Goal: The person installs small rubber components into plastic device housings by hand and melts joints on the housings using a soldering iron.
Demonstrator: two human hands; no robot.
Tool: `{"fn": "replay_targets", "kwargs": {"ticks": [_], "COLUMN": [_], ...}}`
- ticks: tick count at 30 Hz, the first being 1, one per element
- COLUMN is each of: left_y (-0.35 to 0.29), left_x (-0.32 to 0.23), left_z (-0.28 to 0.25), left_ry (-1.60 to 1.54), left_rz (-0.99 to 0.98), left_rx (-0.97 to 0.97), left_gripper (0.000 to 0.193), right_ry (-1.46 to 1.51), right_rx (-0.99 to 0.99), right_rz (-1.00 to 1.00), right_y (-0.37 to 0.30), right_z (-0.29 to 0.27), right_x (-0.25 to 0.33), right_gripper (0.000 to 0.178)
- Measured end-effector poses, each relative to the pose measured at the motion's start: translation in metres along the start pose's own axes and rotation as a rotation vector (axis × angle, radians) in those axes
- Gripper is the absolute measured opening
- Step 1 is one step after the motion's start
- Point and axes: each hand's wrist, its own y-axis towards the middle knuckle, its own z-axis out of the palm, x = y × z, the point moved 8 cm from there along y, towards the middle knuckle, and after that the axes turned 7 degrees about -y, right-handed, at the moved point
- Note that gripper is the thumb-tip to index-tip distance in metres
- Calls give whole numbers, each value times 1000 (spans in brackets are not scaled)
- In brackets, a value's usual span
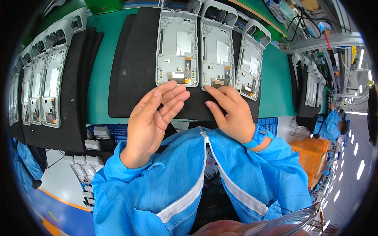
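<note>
Three grey plastic device frames lie side by side on a black foam mat (134, 70): a left frame (176, 47), a middle frame (217, 51) and a right frame (249, 65). My left hand (151, 120) hovers palm-up just below the left frame, fingers straight and apart, holding nothing I can see. My right hand (232, 110) rests on the mat with its fingertips at the bottom edge of the middle frame, near an orange flex strip (220, 82). A blue wrist strap (258, 137) circles my right wrist.
Another black mat (75, 102) at the left carries a row of similar grey frames (51, 82). The bench top (102, 78) is green. Blue bins (269, 124) and small grey parts (88, 159) sit below the bench edge. A person in blue (330, 124) works at the far right.
</note>
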Motion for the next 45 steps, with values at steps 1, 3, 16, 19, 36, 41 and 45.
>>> {"fn": "replay_targets", "kwargs": {"ticks": [1,3,16,19,36,41,45], "left_y": [0,1,0,-3,-11,-10,-14], "left_x": [0,1,11,12,-5,-4,-9], "left_z": [0,0,17,16,-3,-11,-12], "left_ry": [-12,-22,-216,-249,151,185,220], "left_rz": [3,5,-100,-98,-43,-23,-34], "left_rx": [-1,-2,125,153,5,10,-8], "left_gripper": [38,37,54,56,33,24,21], "right_ry": [-87,-115,219,189,702,501,145], "right_rx": [-17,-10,-14,-65,61,50,-35], "right_rz": [-84,-123,-121,-233,144,76,-233], "right_y": [0,3,16,25,36,37,42], "right_z": [0,2,-8,-2,24,20,5], "right_x": [6,6,39,58,37,48,68], "right_gripper": [31,32,21,18,12,14,13]}}
